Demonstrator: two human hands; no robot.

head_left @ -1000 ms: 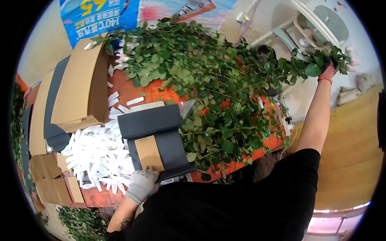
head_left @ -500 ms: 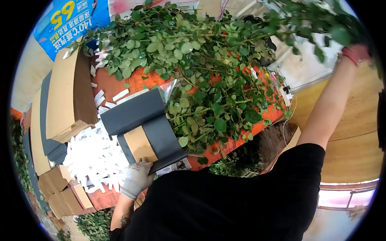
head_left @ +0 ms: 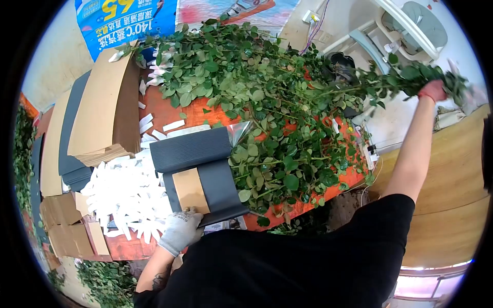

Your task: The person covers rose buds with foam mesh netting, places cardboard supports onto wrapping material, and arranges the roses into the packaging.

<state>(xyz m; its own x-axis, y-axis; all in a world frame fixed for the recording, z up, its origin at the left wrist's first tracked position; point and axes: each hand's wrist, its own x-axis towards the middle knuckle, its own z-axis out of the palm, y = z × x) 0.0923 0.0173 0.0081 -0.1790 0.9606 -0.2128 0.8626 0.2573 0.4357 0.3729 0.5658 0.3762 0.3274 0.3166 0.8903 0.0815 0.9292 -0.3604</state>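
Note:
My left hand point(head_left: 181, 230), in a whitish glove, is closed at the lower edge of a black sheet point(head_left: 218, 185), its fingertips by a brown cardboard strip point(head_left: 191, 191) lying on it. A ribbed black flap point(head_left: 191, 149) covers the sheet's far part. Stretched out to the far right, my right hand point(head_left: 434, 91), in a reddish glove, grips a bunch of leafy rose stems point(head_left: 393, 82). Pale blurred heads show past that hand, and the stems reach left over the pile. More leafy rose stems point(head_left: 231, 77) lie heaped across the orange-red table point(head_left: 128, 249).
White paper strips point(head_left: 128, 195) are heaped left of the black sheet. Tall cardboard stacks point(head_left: 100, 102) and black sheets point(head_left: 74, 133) stand at the left. Behind the table are a chair point(head_left: 413, 31) and a power strip point(head_left: 371, 156). A wooden panel point(head_left: 441, 185) is at the right.
The view has shifted, showing more of the wall and chair. My right hand has come lower and slightly left with the rose stems, whose pale heads now show. My left hand stays at the black sheet.

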